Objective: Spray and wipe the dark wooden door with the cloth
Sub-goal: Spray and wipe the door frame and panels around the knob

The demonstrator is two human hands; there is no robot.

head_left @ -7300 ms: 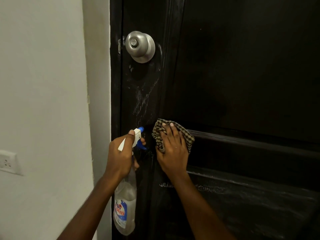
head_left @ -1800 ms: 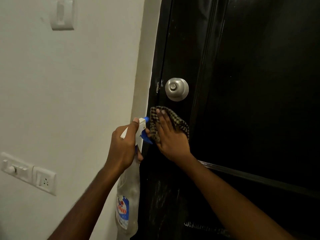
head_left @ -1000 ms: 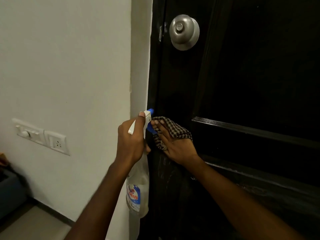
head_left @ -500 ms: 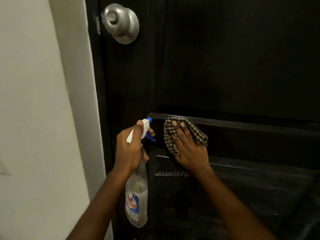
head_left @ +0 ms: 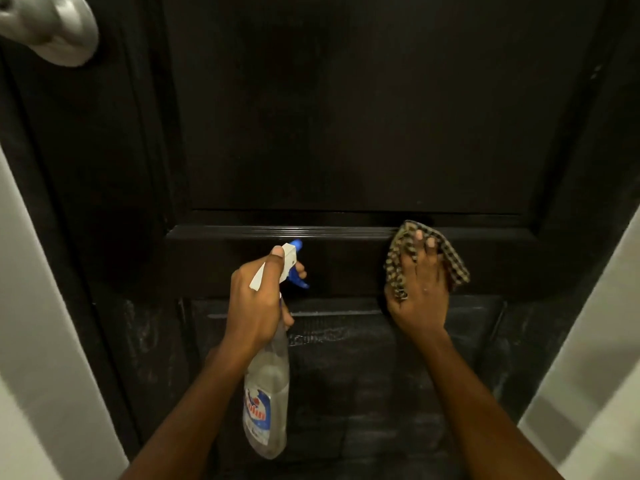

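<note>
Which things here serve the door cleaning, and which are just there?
In use: dark wooden door; clear plastic spray bottle in left hand; checked cloth under right hand.
Not in use: round silver doorknob; white wall.

Single head-worn view, close to the dark door [head_left: 346, 116], facing it, angled slightly downward

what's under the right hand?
The checked cloth, pressed flat by the right hand against the door at its horizontal rail. Cloth edges show around the fingers; the rail surface beneath it is covered.
</note>
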